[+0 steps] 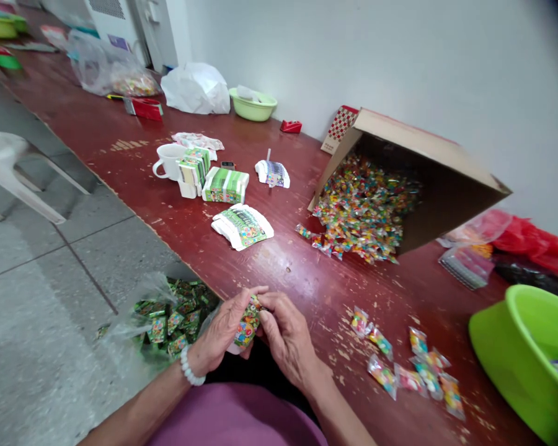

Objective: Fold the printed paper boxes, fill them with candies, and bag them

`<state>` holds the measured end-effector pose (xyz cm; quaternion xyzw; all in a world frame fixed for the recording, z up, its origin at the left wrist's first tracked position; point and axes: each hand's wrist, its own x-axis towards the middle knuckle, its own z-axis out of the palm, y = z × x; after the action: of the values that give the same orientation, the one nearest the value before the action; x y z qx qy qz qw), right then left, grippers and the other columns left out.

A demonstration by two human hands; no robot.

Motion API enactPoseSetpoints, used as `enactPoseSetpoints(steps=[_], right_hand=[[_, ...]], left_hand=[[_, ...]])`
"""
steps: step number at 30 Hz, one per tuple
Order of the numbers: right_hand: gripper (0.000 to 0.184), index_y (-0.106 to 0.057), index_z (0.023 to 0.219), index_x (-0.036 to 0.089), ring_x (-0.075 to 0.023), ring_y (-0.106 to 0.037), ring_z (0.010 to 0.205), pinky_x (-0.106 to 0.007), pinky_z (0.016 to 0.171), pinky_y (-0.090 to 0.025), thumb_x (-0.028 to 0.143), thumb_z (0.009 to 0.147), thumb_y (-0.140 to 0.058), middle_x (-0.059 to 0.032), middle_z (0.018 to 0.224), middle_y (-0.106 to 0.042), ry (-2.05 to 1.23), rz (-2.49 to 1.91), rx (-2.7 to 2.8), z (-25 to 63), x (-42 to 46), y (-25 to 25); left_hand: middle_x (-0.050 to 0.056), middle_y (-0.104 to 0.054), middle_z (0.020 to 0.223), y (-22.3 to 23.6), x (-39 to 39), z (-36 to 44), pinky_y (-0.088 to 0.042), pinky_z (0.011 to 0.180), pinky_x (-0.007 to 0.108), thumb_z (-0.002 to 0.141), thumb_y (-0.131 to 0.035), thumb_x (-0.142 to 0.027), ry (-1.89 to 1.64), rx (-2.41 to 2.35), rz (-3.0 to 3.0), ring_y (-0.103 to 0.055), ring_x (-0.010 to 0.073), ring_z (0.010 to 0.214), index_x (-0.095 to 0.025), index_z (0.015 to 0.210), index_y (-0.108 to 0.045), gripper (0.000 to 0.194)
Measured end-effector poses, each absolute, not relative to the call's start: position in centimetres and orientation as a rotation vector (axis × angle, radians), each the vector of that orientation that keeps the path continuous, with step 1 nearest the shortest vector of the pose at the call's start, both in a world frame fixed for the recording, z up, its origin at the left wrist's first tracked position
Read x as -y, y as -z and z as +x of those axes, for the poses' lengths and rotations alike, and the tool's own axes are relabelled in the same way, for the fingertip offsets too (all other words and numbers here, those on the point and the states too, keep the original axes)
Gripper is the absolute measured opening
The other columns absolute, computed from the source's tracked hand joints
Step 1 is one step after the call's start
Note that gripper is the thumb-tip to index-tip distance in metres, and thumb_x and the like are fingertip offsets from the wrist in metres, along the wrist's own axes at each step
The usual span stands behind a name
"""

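Note:
Above my lap, at the table's front edge, both hands hold a small printed carton (247, 325) with a colourful candy pattern. My left hand (222, 331), with a white bead bracelet at the wrist, wraps around its left side. My right hand (288, 334) grips the carton's upper right edge with thumb and fingers. Part of the carton is hidden by the fingers. Beyond the hands lie a fanned stack of flat green cartons (244, 227) and banded bundles of green cartons (225, 186). Several wrapped candy packets (411, 378) lie to the right of my right hand.
A tipped cardboard box (446, 161) spills many candy packets (365, 210) onto the red table (297, 272). At right stands a green basin (502, 347). Below left, a clear bag (153, 291) holds filled cartons. A white mug (170, 161) and stool (9, 152) are farther left.

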<state>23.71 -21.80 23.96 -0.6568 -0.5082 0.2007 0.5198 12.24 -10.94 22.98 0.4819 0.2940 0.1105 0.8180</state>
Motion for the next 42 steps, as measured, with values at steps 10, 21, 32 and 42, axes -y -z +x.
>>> enactPoseSetpoints(steps=[10,21,32,42], right_hand=[[0.038,-0.06,0.131,0.016,-0.0302,-0.054,0.118,-0.044,0.1,-0.041,0.027,0.097,-0.046,-0.0156,0.131,-0.062,-0.063,-2.413,1.116,37.3,13.0,-23.5],[0.022,-0.07,0.097,0.016,-0.0369,-0.051,0.114,-0.055,0.095,-0.032,0.033,0.089,-0.058,-0.0178,0.108,-0.067,-0.035,-2.595,1.031,41.3,10.4,-21.8],[0.014,-0.063,0.093,0.022,-0.0174,-0.057,0.072,-0.028,0.068,-0.044,0.033,0.095,-0.056,-0.0014,0.081,-0.063,-0.486,-1.732,1.072,26.8,18.8,-23.3],[0.032,-0.058,0.114,0.022,-0.0166,-0.064,0.07,-0.027,0.064,-0.05,0.03,0.085,-0.069,-0.0009,0.084,-0.069,-0.768,-1.595,1.053,27.2,20.5,-24.4]], left_hand=[[0.008,-0.068,0.101,-23.8,7.7,12.4,-0.054,0.068,0.027,0.083,-0.073,-0.039,-0.309,-0.657,0.906,-0.064,0.0158,0.08,-0.016,0.11,-0.061,0.037],[-0.001,-0.067,0.086,-24.5,3.8,12.0,-0.054,0.067,0.024,0.064,-0.087,-0.023,-0.515,-0.707,0.863,-0.064,0.0124,0.072,-0.019,0.116,-0.061,0.058],[0.0,-0.064,0.086,-23.2,3.9,11.3,-0.059,0.052,0.026,0.07,-0.083,-0.027,-0.587,-0.76,0.929,-0.067,0.0162,0.073,-0.02,0.098,-0.051,0.043],[0.004,-0.067,0.098,-24.3,7.2,10.1,-0.059,0.066,0.029,0.064,-0.083,-0.014,-0.055,-0.468,0.961,-0.067,0.0159,0.077,-0.017,0.11,-0.061,0.051]])
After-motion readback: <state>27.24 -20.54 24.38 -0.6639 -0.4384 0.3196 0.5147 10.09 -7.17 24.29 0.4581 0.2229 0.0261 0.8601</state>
